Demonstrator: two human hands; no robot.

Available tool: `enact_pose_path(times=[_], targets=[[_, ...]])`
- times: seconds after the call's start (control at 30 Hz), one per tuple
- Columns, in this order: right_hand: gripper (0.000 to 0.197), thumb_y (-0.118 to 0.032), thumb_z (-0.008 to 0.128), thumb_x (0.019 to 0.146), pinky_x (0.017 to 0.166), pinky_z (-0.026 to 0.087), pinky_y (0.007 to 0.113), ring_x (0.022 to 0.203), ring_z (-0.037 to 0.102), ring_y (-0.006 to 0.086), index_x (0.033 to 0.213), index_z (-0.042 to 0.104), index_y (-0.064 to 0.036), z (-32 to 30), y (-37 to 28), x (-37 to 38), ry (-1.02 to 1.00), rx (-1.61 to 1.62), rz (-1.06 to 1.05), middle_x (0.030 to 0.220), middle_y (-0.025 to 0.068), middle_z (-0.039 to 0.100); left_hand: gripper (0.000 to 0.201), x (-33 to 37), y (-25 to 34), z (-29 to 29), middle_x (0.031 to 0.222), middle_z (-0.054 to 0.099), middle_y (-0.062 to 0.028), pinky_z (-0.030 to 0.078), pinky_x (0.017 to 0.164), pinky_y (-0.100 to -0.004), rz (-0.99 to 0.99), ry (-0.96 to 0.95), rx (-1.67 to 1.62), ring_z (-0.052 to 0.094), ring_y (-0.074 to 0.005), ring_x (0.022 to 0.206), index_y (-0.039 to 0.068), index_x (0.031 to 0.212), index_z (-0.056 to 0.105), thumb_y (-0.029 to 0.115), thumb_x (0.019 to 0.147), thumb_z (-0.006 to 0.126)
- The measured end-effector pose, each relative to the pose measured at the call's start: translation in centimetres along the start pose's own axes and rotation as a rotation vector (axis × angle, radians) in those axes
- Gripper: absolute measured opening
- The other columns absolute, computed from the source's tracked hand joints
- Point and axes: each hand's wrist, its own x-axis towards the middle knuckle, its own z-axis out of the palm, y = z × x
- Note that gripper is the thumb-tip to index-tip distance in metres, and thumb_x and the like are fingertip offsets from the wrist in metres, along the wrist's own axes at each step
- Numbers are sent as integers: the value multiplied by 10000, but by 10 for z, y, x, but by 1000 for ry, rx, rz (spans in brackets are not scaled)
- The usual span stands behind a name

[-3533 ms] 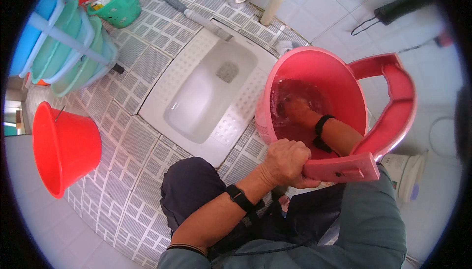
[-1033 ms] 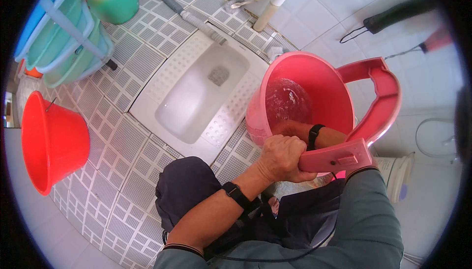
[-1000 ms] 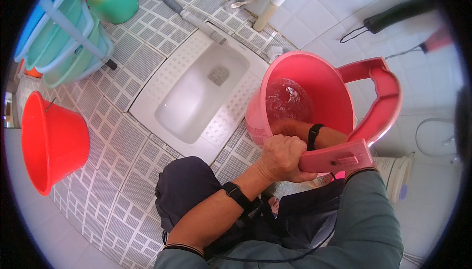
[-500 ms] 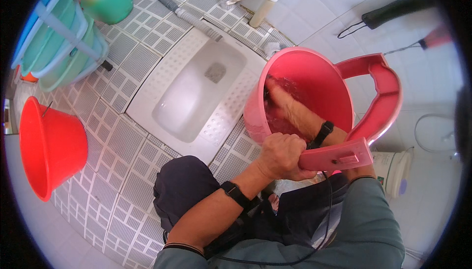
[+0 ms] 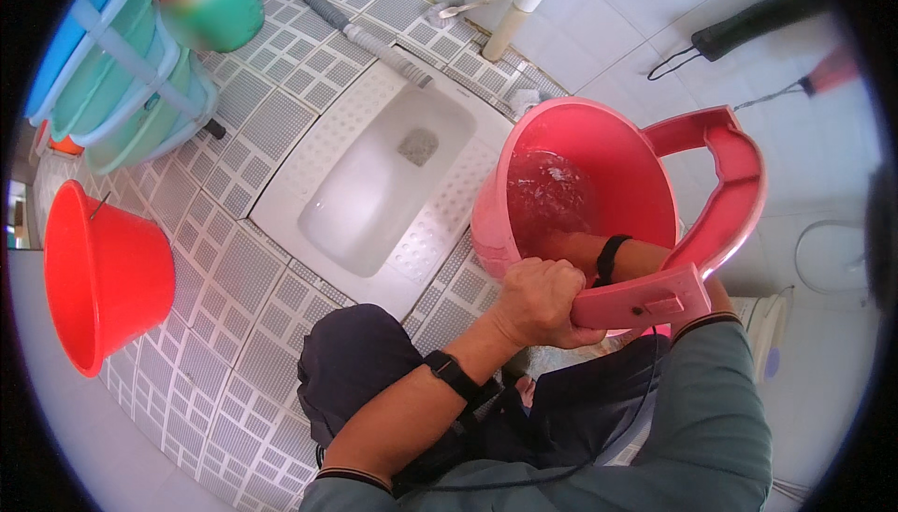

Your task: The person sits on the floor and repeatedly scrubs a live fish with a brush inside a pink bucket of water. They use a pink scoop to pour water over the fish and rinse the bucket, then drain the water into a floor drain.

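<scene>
A pink bucket [image 5: 613, 152] stands tilted in front of me on the right, its mouth towards me and a little water [image 5: 552, 185] inside. My left hand [image 5: 543, 299] is closed around its near rim, beside the end of the wide pink handle [image 5: 739, 171], which hangs over to the right. Through the mouth reaches my right hand [image 5: 566, 248], down by the near inner wall. Its fingers are hidden by the wall and the water, so what they do does not show. Each wrist wears a black band.
Left of the bucket a white squat toilet [image 5: 374, 175] is set into the tiled floor, with a grey hose [image 5: 374, 43] leading to it. A red bucket [image 5: 112, 278] and a rack of basins [image 5: 122, 72] stand at the left. A white tub [image 5: 762, 325] is by the right wall.
My right hand has moved from the far left inside of the bucket back towards the near wall, leaving the water surface in sight. My left hand keeps its hold on the rim.
</scene>
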Motion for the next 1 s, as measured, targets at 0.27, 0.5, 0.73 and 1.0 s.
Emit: enact_pose_path(times=[0.27, 0.5, 0.73, 1.0], targets=[[271, -251, 519, 948, 726, 519, 392, 956, 636, 196, 1178, 644, -184, -74, 16, 61, 515, -1488, -196, 1001, 56, 671, 487, -3, -3, 5, 628, 519, -65, 435, 475, -356, 53, 38, 5, 541, -270, 495, 64, 796, 544, 342, 507, 820], [305, -307, 512, 932, 637, 524, 446, 962, 656, 259, 1175, 673, -219, -100, -21, -17, 568, -1440, 260, 939, 81, 661, 534, -4, -1, -2, 651, 544, -70, 453, 495, -370, 28, 15, -13, 559, -280, 518, 65, 809, 558, 402, 508, 844], [318, -281, 580, 915, 783, 534, 389, 949, 671, 264, 1147, 668, -81, -11, 85, 4, -67, -1027, 400, 981, 137, 700, 514, -4, 1, 0, 648, 520, -64, 440, 499, -369, -23, -25, 14, 557, -271, 532, 86, 790, 555, 409, 511, 841], [540, -204, 648, 853, 819, 515, 371, 906, 645, 230, 1344, 487, -48, 3, -31, -10, 108, 8, -112, 995, 150, 681, 517, 1, 0, 1, 648, 545, -66, 461, 502, -362, 41, 14, 5, 569, -273, 528, 74, 767, 560, 404, 497, 853]])
